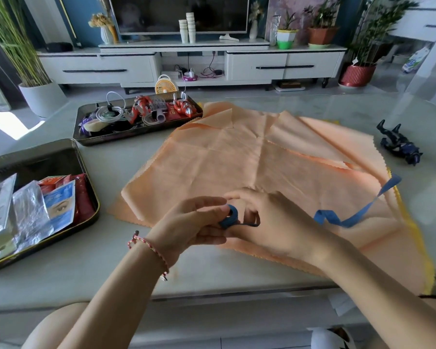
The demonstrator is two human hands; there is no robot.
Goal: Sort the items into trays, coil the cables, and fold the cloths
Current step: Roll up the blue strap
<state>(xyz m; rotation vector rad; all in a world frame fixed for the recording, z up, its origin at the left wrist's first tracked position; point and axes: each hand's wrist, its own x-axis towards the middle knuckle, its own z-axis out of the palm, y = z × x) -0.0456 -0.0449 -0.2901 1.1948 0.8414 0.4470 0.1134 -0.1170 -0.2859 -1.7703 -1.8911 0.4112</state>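
Two trays stood left of the orange cloth (237,159). The near tray (86,172), off the cloth's left front corner, held flat packets stacked at a slant. The far tray (136,133), touching the cloth's far left corner, held wound white cables and red toy figures. This points to sorting by kind.

The cloth lay spread flat on the table (111,273) and was not yet folded. One far corner was turned over. A yellow cloth (413,238) showed from under its right edge.

Over the cloth's front edge, the left hand (194,222) pinched the rolled start of a blue strap (350,220) between thumb and fingertips. Judged purpose: to keep the roll from springing loose. The right hand (269,217), touching it, had its fingers curled about the strap just beside the roll, apparently feeding the next turn. The loose tail ran rightward across the cloth, twisted once, and rose near the cloth's right edge.

A dark toy figure (398,147) lay on bare table beyond the cloth's right edge, unsorted.

Open room: bare table lay in front of the cloth and between the cloth and the near tray. The tail had free run over the cloth. Risk noted: the twist may be wound into the roll. The cloth's front right corner overhung the table edge and could drag.
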